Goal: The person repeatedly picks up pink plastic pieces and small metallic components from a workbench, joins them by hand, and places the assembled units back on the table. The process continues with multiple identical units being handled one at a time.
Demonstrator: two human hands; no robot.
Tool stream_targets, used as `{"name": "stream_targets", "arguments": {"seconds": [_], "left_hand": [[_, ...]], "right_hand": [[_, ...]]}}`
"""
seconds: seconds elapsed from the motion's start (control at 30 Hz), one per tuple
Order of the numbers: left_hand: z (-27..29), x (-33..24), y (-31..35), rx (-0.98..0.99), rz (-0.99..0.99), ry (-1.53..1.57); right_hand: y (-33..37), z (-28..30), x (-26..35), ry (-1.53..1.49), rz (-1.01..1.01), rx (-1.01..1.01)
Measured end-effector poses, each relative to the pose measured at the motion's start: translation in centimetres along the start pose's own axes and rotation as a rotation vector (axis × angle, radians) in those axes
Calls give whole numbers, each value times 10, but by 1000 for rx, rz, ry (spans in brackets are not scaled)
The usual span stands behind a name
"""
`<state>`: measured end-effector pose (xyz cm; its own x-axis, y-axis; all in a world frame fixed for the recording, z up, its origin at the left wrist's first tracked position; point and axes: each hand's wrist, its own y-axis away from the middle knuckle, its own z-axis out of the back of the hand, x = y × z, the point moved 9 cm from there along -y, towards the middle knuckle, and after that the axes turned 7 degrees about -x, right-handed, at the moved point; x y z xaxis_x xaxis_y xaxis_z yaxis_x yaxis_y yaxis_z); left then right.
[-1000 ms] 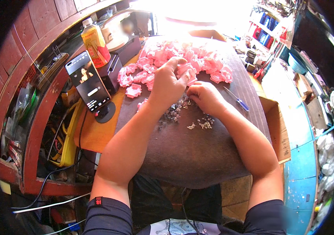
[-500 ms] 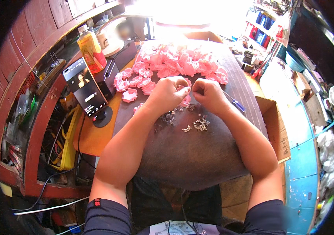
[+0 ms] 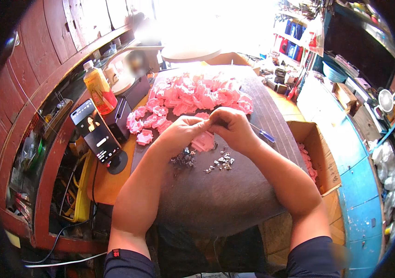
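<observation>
My left hand (image 3: 181, 133) and my right hand (image 3: 235, 128) meet over the middle of the dark table, fingertips pinched together. Whatever sits between the fingertips is hidden or too small to name. Just below them is a single pink plastic part (image 3: 203, 142), partly covered by my left hand; whether fingers touch it cannot be told. Small metal pieces lie close by: a darker heap (image 3: 184, 158) beside my left wrist and a brighter loose group (image 3: 224, 162) nearer me. A large pile of similar pink parts (image 3: 197, 95) spreads beyond my hands.
A blue-handled screwdriver (image 3: 267, 135) lies right of my right hand. On the left stand a phone (image 3: 96, 132) on a round-based stand and a drink bottle (image 3: 100, 90). At the table's right edge is a cardboard box (image 3: 329, 162) holding pink parts.
The view has shifted, so the table sits lower in it. My hands have come together at the fingertips, and the pink part between them now shows below them.
</observation>
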<state>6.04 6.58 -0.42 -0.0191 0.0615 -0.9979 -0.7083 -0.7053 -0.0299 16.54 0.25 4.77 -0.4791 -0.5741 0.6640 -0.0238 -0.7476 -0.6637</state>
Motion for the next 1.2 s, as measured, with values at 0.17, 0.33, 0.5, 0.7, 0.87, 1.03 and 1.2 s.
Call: {"name": "stream_targets", "arguments": {"seconds": [0.17, 0.33, 0.5, 0.7, 0.87, 1.03, 1.2], "left_hand": [[-2, -4, 4, 28, 24, 80], [-3, -3, 5, 71, 30, 28], [-1, -15, 0, -1, -169, -77], [-1, -35, 8, -152, -356, -380], [-10, -46, 15, -157, -499, -547], [-12, -48, 15, -147, -478, -497], [-8, -45, 15, -174, -452, -430]], "right_hand": [[1, 0, -4, -123, -143, 39], [-1, 0, 12, 53, -38, 134], [-1, 2, -23, -73, -175, 74], [4, -5, -35, -392, -504, 194], [7, -8, -45, -417, -528, 250], [6, -3, -43, -421, -492, 249], [5, -6, -42, -463, -519, 212]]}}
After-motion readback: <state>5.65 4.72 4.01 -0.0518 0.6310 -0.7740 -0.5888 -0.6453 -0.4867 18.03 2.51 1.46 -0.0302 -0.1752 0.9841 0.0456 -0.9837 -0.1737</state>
